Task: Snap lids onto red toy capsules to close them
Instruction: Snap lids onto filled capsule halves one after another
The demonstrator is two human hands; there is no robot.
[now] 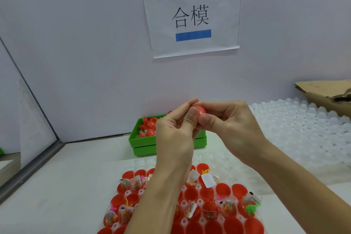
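Note:
Both hands meet above the table around one red capsule [201, 111]. My left hand [175, 131] grips it from the left, thumb on its front. My right hand [230, 123] pinches it from the right, fingers curled over its top. Most of the capsule is hidden by fingers, so I cannot tell whether its lid is on. Below my wrists lies a clear tray [185, 220] of open red capsule halves [226, 189], several holding small bagged toys [135, 183].
A green bin [141, 143] behind my hands holds loose red capsule pieces [151, 125]. White empty trays [296, 125] are stacked at the right, with torn cardboard [326, 89] behind them. A paper sign [191, 15] hangs on the back wall.

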